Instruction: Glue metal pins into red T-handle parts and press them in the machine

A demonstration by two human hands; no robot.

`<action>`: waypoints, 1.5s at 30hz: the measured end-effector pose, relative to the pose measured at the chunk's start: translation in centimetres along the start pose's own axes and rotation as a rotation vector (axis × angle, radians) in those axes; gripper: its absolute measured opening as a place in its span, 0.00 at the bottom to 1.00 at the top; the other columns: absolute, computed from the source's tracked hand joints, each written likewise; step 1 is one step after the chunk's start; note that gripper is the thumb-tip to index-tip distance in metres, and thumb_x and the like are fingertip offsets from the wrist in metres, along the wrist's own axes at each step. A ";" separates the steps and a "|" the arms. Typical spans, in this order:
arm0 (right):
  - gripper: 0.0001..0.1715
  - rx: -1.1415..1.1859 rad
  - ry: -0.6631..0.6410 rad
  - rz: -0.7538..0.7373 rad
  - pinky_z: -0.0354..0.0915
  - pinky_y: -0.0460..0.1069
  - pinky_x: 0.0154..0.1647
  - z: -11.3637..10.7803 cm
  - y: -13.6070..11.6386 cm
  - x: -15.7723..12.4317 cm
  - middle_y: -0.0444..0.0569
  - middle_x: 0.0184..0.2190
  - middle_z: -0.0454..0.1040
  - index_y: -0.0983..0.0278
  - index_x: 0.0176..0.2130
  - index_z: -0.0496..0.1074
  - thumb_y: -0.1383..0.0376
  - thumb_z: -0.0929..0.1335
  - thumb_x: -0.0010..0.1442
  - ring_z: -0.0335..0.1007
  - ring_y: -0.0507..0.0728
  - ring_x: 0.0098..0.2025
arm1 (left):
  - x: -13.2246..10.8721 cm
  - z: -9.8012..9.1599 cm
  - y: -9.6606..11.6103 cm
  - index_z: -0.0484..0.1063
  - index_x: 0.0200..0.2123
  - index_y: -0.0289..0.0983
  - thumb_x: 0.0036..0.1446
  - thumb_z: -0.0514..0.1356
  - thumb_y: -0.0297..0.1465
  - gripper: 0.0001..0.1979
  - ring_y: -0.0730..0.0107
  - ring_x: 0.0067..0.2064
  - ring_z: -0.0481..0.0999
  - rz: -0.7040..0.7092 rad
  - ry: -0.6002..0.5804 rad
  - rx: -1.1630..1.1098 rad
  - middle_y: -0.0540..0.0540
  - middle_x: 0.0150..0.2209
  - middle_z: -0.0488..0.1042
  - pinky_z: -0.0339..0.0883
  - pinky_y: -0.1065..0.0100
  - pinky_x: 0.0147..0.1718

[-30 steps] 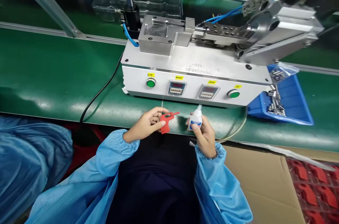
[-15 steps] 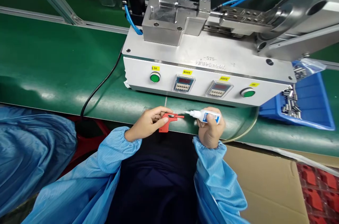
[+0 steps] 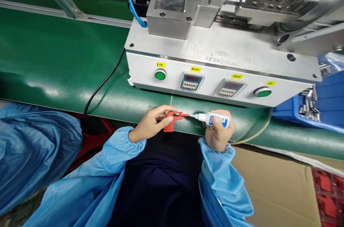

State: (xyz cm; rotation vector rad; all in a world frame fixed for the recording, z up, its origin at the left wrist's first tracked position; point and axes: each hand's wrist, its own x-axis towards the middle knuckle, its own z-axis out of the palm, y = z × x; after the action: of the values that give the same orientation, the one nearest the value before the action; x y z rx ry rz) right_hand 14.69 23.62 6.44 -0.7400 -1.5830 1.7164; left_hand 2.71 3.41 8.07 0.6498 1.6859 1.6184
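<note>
My left hand (image 3: 150, 123) pinches a small red plastic part (image 3: 172, 119) at the near edge of the green belt. Lying sideways in my right hand (image 3: 219, 134) is a small white glue bottle (image 3: 216, 119) with a blue label, and the fingers are wrapped round it. The bottle's nozzle points left and its tip touches the right end of the red part. Both hands sit just in front of a white machine (image 3: 215, 73) with green buttons and two small displays.
A green conveyor belt (image 3: 53, 62) runs across the view. A black cable (image 3: 103, 83) trails from the machine's left side. A blue tray (image 3: 317, 109) of small metal pieces sits at the right. A cardboard box (image 3: 276, 187) with red parts lies at lower right.
My right hand has tipped the glue bottle from upright to lying sideways and brought its nozzle to the red part. The view has shifted closer to the machine.
</note>
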 end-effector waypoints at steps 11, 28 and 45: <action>0.25 -0.021 -0.011 -0.015 0.56 0.47 0.19 -0.2 0.3 0.0 0.40 0.22 0.64 0.60 0.33 0.72 0.44 0.78 0.52 0.56 0.49 0.19 | -0.1 0.1 -0.2 0.80 0.52 0.38 0.67 0.65 0.39 0.15 0.72 0.30 0.73 0.011 0.012 0.010 0.47 0.34 0.78 0.68 0.71 0.30; 0.25 -0.050 -0.019 -0.034 0.63 0.48 0.23 -0.2 0.5 0.0 0.42 0.25 0.68 0.60 0.33 0.72 0.45 0.78 0.52 0.62 0.51 0.22 | -0.1 0.0 0.0 0.80 0.52 0.38 0.68 0.64 0.41 0.16 0.70 0.31 0.74 0.009 0.003 0.034 0.46 0.35 0.78 0.67 0.71 0.30; 0.25 -0.024 0.011 -0.029 0.63 0.49 0.24 -0.2 0.4 -0.1 0.41 0.25 0.67 0.60 0.33 0.71 0.44 0.78 0.52 0.61 0.51 0.23 | -0.2 0.0 -0.1 0.79 0.53 0.38 0.68 0.64 0.39 0.15 0.67 0.34 0.77 -0.001 0.000 0.046 0.45 0.36 0.80 0.67 0.70 0.31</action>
State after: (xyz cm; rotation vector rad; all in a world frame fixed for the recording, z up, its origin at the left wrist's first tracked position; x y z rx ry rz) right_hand 14.92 23.64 5.99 -0.7333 -1.6017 1.6731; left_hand 2.85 3.30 8.02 0.6718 1.7280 1.5832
